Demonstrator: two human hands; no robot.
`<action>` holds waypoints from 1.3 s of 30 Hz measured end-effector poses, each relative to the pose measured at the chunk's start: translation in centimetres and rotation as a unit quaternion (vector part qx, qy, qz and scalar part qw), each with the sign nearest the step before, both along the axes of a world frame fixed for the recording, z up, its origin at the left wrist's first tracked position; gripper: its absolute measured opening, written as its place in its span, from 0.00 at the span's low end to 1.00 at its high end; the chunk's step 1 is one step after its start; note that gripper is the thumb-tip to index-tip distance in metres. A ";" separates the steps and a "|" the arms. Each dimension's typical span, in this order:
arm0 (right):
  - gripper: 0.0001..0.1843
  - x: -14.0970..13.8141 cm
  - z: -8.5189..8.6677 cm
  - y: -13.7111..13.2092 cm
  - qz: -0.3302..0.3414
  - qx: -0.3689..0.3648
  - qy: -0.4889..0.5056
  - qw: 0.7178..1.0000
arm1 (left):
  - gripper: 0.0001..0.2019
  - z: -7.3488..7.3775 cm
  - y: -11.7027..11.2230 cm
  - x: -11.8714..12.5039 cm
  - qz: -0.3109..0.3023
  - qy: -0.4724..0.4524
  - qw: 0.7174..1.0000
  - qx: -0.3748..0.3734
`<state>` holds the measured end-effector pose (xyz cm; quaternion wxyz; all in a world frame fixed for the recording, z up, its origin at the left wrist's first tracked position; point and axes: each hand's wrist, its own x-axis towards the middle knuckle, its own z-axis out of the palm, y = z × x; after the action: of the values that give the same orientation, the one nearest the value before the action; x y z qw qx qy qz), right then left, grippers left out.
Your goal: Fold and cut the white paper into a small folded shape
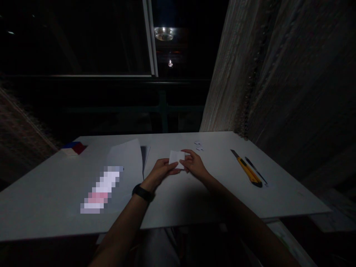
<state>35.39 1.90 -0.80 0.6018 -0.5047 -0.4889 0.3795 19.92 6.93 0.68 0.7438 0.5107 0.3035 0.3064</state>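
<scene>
A small piece of white paper [175, 156] is held between my two hands above the middle of the white table. My left hand [163, 168] grips its left and lower edge, thumb on top and fingers underneath. On the right side my right hand [194, 165] pinches the same paper, its thumb on the front and its fingers curled about the edge. Just beyond my hands lie several small paper scraps [198, 145]. To the left rests a large sheet of white paper [125, 159], slightly lifted at its right edge.
A yellow utility knife [248, 171] with its blade out lies at the right, alongside a dark pen [256, 170]. A coloured puzzle cube [73, 148] sits at the table's [44, 193] far left. Curtains [222, 81] hang beyond the right side. A bright pixelated patch covers part of the large sheet.
</scene>
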 end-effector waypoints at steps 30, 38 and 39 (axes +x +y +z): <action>0.33 0.0 -0.7 0.2 -0.025 0.020 -0.069 0.997 | 0.11 -0.1 0.3 0.0 0.016 0.002 1.000 -0.017; 0.33 -0.1 -0.8 0.3 -0.035 0.016 -0.078 0.996 | 0.11 0.0 0.2 0.0 0.019 0.004 1.000 -0.018; 0.33 -0.1 -0.8 0.3 -0.035 0.016 -0.081 0.996 | 0.11 0.0 0.1 0.0 0.021 0.005 1.000 -0.018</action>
<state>35.26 2.17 -1.63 0.5810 -0.5408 -0.5239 0.3089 19.92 7.07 0.69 0.7449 0.4922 0.3230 0.3138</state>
